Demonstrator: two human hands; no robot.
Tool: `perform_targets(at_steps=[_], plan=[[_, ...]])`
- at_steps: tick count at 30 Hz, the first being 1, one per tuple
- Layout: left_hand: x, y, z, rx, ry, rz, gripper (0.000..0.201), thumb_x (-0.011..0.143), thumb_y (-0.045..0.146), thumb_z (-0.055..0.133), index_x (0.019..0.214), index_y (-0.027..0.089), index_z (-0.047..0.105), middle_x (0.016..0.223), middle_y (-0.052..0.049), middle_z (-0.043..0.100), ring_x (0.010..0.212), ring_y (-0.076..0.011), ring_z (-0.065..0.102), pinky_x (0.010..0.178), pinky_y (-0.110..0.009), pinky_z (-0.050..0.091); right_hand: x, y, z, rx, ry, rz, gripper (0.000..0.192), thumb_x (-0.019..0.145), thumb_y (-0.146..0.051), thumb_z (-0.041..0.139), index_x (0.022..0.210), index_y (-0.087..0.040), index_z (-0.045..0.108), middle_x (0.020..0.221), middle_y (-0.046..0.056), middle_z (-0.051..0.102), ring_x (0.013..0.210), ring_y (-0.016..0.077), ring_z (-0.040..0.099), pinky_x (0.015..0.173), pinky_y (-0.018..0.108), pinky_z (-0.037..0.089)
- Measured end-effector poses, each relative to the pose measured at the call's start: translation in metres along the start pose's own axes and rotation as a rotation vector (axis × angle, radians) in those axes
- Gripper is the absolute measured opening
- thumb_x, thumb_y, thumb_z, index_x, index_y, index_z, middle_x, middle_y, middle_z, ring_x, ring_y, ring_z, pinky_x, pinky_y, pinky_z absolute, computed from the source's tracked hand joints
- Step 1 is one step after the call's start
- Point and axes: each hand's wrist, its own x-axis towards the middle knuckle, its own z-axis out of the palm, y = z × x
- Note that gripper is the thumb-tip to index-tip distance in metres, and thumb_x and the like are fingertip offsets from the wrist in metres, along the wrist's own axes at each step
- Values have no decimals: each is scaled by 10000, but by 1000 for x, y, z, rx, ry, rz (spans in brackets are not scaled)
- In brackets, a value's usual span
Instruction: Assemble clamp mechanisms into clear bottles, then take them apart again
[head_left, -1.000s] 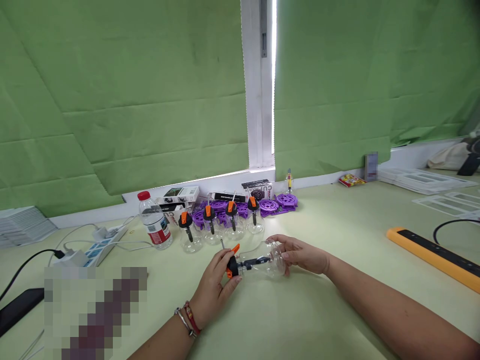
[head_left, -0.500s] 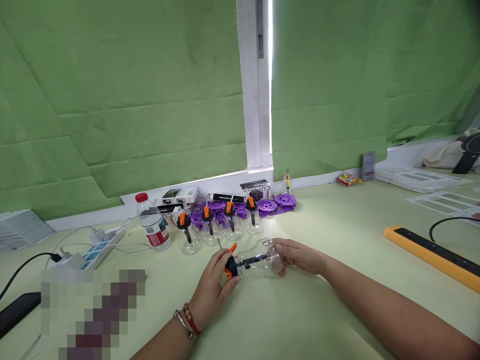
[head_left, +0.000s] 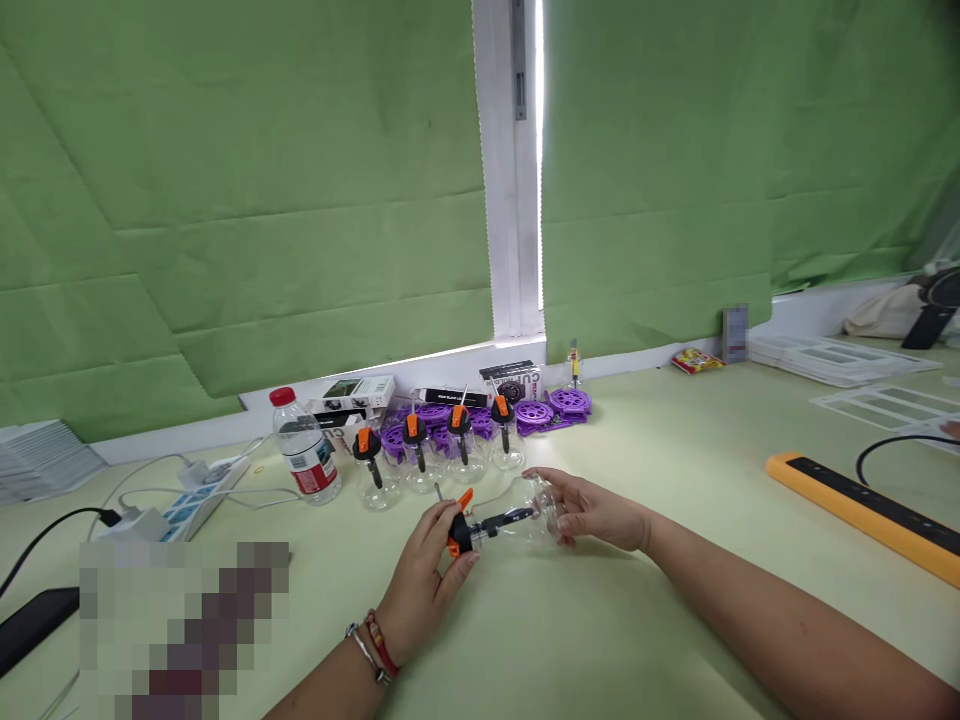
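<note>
Between my hands a clear bottle (head_left: 510, 515) lies tilted on its side, its black and orange cap pointing left and its base right. A dark tube shows inside it, and a thin grey rod sticks out at the cap. My left hand (head_left: 431, 560) is closed around the cap, thumb below and fingers above. My right hand (head_left: 592, 510) is wrapped about the base of the bottle, with some fingers hidden behind it. Beyond them several similar clear bottles (head_left: 420, 465) with black and orange caps stand upright in a row.
Behind the row lie purple plastic parts (head_left: 534, 413) and small boxes (head_left: 360, 390). A water bottle (head_left: 306, 450) with a red cap stands left, near a power strip (head_left: 199, 500) with cables. To the right are a yellow and black bar (head_left: 862, 515), a snack packet (head_left: 697, 360) and paper sheets (head_left: 832, 357).
My right hand has shifted its fingers around the bottle's base, with the thumb now across the near side. My left hand stays on the cap.
</note>
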Motion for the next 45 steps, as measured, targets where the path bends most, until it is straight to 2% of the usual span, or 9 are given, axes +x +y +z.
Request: perform_targets(at_steps=[11, 19, 22, 24, 27, 29, 31, 37, 45], plan=[[1, 1, -1, 32, 4, 3, 511, 878, 350, 491, 1367, 267, 369, 1321, -96, 466, 1234, -239, 444, 1021, -401, 409, 1, -2, 9, -43, 51, 61, 656, 772, -558, 601, 1266, -174, 402, 825, 47, 621, 500, 73, 538, 441, 189, 363], [-2, -1, -1, 37, -25, 34, 527, 883, 329, 487, 1383, 285, 325, 1370, -89, 408, 1273, -228, 397, 1045, -391, 385, 3, 0, 14, -95, 93, 70, 547, 814, -656, 431, 935, -137, 554, 670, 26, 603, 415, 60, 484, 369, 176, 337], [-1, 0, -1, 36, -30, 34, 518, 880, 333, 490, 1374, 280, 343, 1363, -95, 415, 1269, -237, 402, 1040, -404, 387, 4, -1, 15, -102, 106, 67, 587, 822, -665, 400, 932, -117, 578, 713, 53, 605, 495, 96, 554, 412, 199, 408], [0, 2, -1, 28, -30, 13, 504, 878, 343, 491, 1361, 274, 367, 1359, -98, 419, 1263, -239, 408, 1036, -404, 390, 4, -3, 16, -64, 94, 37, 580, 834, -638, 417, 1046, -121, 571, 790, 76, 612, 604, 135, 601, 475, 233, 467], [2, 3, -2, 9, -14, -34, 482, 877, 362, 489, 1340, 261, 402, 1342, -98, 435, 1251, -236, 422, 1032, -392, 393, 1, -8, 14, -3, 66, -20, 606, 828, -511, 554, 1343, -249, 373, 1092, 111, 562, 767, 173, 637, 587, 301, 522], [2, 4, -2, 1, 1, -56, 474, 876, 371, 487, 1330, 256, 417, 1328, -99, 448, 1243, -237, 429, 1027, -389, 397, -1, -11, 12, -2, 50, -45, 747, 784, -392, 660, 1405, -344, 247, 1272, 119, 446, 845, 191, 643, 644, 328, 531], [3, 4, -3, 1, 6, -60, 471, 877, 368, 486, 1329, 254, 418, 1324, -101, 450, 1242, -240, 429, 1026, -392, 398, -2, -11, 9, -16, 40, -61, 787, 751, -316, 706, 1400, -348, 263, 1297, 121, 415, 865, 198, 643, 660, 324, 530], [-1, 2, -2, 28, -8, 9, 506, 880, 329, 493, 1363, 267, 357, 1362, -101, 404, 1273, -235, 392, 1037, -386, 389, 0, -5, 6, -10, 55, -12, 711, 753, -392, 693, 1346, -228, 336, 1054, 102, 559, 695, 155, 644, 551, 267, 504], [-3, 1, -1, 34, -32, 44, 517, 878, 318, 493, 1369, 274, 339, 1377, -104, 389, 1286, -239, 377, 1047, -404, 379, 3, -3, 9, -74, 63, 23, 504, 789, -593, 545, 989, -131, 527, 735, 40, 607, 538, 116, 592, 436, 207, 450]])
